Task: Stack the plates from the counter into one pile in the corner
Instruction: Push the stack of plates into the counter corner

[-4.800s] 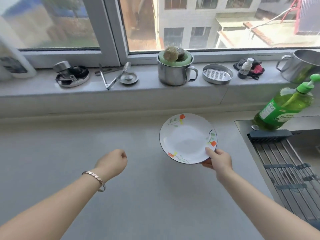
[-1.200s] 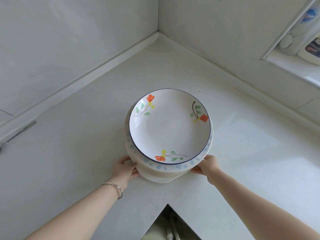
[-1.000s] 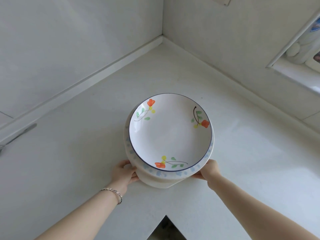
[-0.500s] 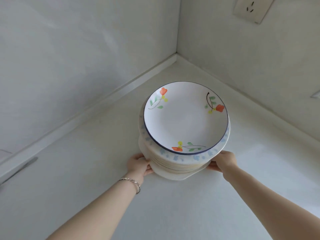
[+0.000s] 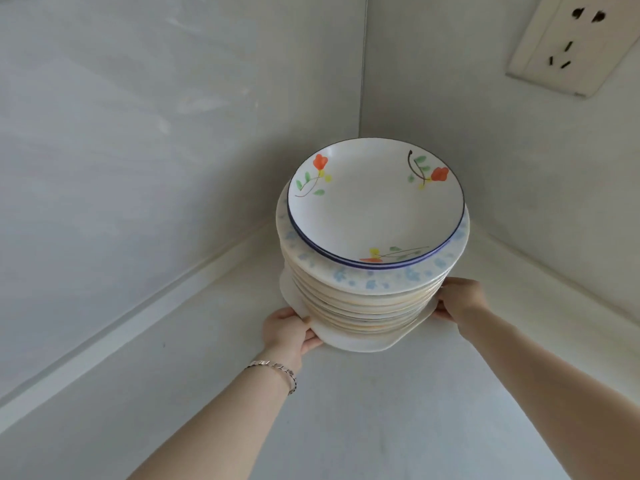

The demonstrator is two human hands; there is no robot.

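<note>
A tall pile of white ceramic plates (image 5: pixel 372 271), topped by a flower-painted plate (image 5: pixel 375 202), is held near the white table's (image 5: pixel 346 410) corner. The left hand (image 5: pixel 289 329) and right hand (image 5: pixel 459 299) are clamped on the wide bottom plate's rim. The pile is judged heavy, fragile and slippery.

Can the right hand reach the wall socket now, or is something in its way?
Probably not at once. The right hand is gripping the bottom plate of the pile, which would need setting down first. The wall socket itself sits uncovered above.
</note>
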